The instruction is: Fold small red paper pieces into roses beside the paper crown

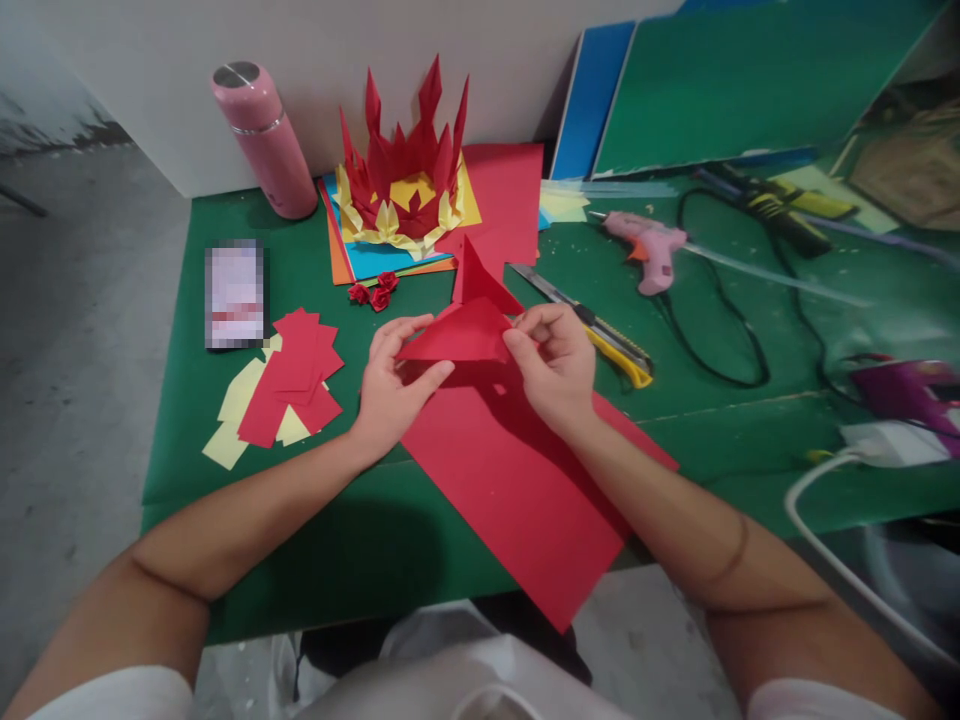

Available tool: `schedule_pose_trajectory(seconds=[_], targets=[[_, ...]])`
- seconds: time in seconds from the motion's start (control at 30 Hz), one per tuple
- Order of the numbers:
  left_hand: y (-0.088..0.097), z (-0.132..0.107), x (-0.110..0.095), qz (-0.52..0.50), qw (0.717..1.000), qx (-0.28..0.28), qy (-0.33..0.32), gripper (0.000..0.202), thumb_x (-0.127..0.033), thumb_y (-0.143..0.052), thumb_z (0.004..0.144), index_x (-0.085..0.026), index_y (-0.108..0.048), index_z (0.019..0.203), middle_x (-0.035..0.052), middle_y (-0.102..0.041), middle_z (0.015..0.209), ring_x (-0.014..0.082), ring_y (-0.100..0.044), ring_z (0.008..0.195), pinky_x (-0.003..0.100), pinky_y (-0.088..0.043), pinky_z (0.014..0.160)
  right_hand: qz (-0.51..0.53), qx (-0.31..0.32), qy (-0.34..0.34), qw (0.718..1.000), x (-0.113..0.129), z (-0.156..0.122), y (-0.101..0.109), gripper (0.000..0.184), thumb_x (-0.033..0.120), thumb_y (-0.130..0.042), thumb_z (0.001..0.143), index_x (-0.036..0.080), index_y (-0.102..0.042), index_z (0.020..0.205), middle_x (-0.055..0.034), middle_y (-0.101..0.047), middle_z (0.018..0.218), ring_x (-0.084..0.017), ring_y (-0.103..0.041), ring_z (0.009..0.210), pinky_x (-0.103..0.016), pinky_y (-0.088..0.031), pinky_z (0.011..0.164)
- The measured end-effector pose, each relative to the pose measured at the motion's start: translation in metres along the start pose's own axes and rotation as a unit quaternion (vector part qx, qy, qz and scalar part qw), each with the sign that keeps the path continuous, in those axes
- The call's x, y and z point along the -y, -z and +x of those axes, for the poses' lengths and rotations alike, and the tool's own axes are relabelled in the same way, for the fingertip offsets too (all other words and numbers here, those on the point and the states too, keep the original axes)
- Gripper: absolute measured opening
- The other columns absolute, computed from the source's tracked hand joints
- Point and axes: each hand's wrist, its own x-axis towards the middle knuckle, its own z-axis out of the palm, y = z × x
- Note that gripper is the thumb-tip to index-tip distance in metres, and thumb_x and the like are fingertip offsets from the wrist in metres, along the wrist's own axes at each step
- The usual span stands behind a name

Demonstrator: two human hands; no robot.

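A folded piece of red paper (463,333) is held up between both hands, with a pointed flap (480,280) rising at its far side. My left hand (394,385) grips its left corner, thumb below and fingers behind. On the right corner, my right hand (553,360) pinches the paper between thumb and forefinger, the other fingers curled. Beneath the hands lies a large flat red sheet (525,480), its near corner reaching past the table edge. Just beyond my right hand is a yellow utility knife (619,350). Small red paper roses (379,290) lie beyond my left hand.
A red and yellow folded-paper crown (405,190) stands on coloured sheets at the back. Left are a pink flask (266,145), a blurred-out phone-like item (235,295) and red and yellow paper pieces (289,380). A pink glue gun (649,250) with cable and a purple power strip (904,395) lie right.
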Motion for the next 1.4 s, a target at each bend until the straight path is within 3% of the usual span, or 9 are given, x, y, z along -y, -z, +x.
schedule_pose_trajectory(seconds=[0.1,0.23,0.33,0.43,0.53,0.73,0.87,1.13,1.4], targets=[[0.003,0.001,-0.002,0.051,0.997,-0.003,-0.058,0.061,-0.047,-0.076,0.073,-0.027,-0.054,0.126,0.0110,-0.050,0.135,0.0251,-0.054,0.120,0.035,-0.052,0.091,-0.001,-0.009,-0.026,1.000,0.003,0.000,-0.001,0.037,0.058,-0.067,0.080,0.025,-0.049,0.079,0.0028,-0.051,0.068,-0.012,-0.048,0.058,-0.028,-0.042,0.057],[0.004,0.002,-0.006,0.057,0.992,0.004,-0.114,0.067,-0.045,-0.075,0.075,-0.027,-0.047,0.133,0.0095,-0.059,0.123,0.0224,-0.060,0.111,0.037,-0.049,0.095,0.005,0.006,-0.053,0.999,0.003,-0.002,-0.002,0.038,0.059,-0.065,0.080,0.026,-0.048,0.081,0.0064,-0.041,0.057,-0.010,-0.036,0.048,-0.027,-0.033,0.049],[0.005,0.001,-0.009,0.061,0.991,0.025,-0.117,0.050,-0.044,-0.073,0.078,-0.025,-0.058,0.122,0.0078,-0.065,0.115,0.0210,-0.063,0.105,0.036,-0.051,0.092,-0.002,-0.007,-0.045,0.999,0.002,-0.003,-0.001,0.034,0.057,-0.065,0.082,0.026,-0.050,0.083,0.0061,-0.040,0.057,-0.011,-0.036,0.048,-0.027,-0.033,0.049],[0.005,0.000,-0.014,0.072,0.990,0.038,-0.114,0.023,-0.040,-0.071,0.080,-0.024,-0.070,0.097,0.0050,-0.072,0.097,0.0195,-0.067,0.094,0.036,-0.053,0.089,-0.009,-0.008,-0.029,0.999,0.002,-0.002,0.000,0.031,0.056,-0.063,0.084,0.026,-0.057,0.086,0.0020,-0.054,0.068,-0.013,-0.050,0.057,-0.028,-0.043,0.057],[0.004,0.002,-0.016,0.045,0.996,0.017,-0.075,0.018,-0.039,-0.072,0.079,-0.023,-0.071,0.087,0.0040,-0.073,0.090,0.0185,-0.068,0.087,0.034,-0.054,0.084,-0.012,0.030,0.000,0.999,0.002,-0.001,0.002,0.027,0.053,-0.066,0.083,0.026,-0.065,0.086,-0.0020,-0.066,0.083,-0.016,-0.062,0.077,-0.032,-0.051,0.075],[0.001,0.005,-0.007,-0.062,0.998,-0.028,-0.002,0.028,-0.042,-0.079,0.071,-0.021,-0.066,0.084,0.0026,-0.069,0.090,0.0163,-0.066,0.087,0.032,-0.055,0.079,-0.029,0.101,0.008,0.994,0.002,-0.001,0.006,0.014,0.040,-0.075,0.078,0.028,-0.074,0.085,-0.0023,-0.073,0.087,-0.021,-0.065,0.093,-0.041,-0.050,0.095],[0.000,0.004,-0.009,-0.097,0.995,-0.013,0.038,0.029,-0.043,-0.080,0.068,-0.021,-0.066,0.080,0.0013,-0.068,0.085,0.0141,-0.065,0.079,0.030,-0.054,0.074,-0.009,0.103,-0.017,0.994,0.002,-0.002,0.006,0.014,0.038,-0.077,0.076,0.028,-0.075,0.086,-0.0016,-0.074,0.087,-0.019,-0.068,0.087,-0.038,-0.054,0.089],[-0.003,0.002,-0.013,-0.253,0.954,0.027,0.159,0.032,-0.035,-0.088,0.058,-0.020,-0.067,0.078,-0.0027,-0.068,0.080,0.0084,-0.063,0.067,0.021,-0.054,0.065,0.045,0.102,-0.100,0.989,0.004,-0.005,0.002,0.022,0.043,-0.081,0.069,0.026,-0.077,0.083,-0.0003,-0.074,0.080,-0.014,-0.065,0.065,-0.025,-0.054,0.053],[-0.002,0.004,-0.015,-0.329,0.912,0.067,0.236,0.034,-0.034,-0.089,0.056,-0.021,-0.068,0.078,-0.0034,-0.068,0.077,0.0096,-0.065,0.066,0.023,-0.055,0.064,0.020,0.101,-0.028,0.994,-0.002,-0.002,0.004,0.011,0.035,-0.080,0.073,0.031,-0.078,0.082,0.0006,-0.072,0.079,-0.017,-0.065,0.086,-0.035,-0.055,0.085]])
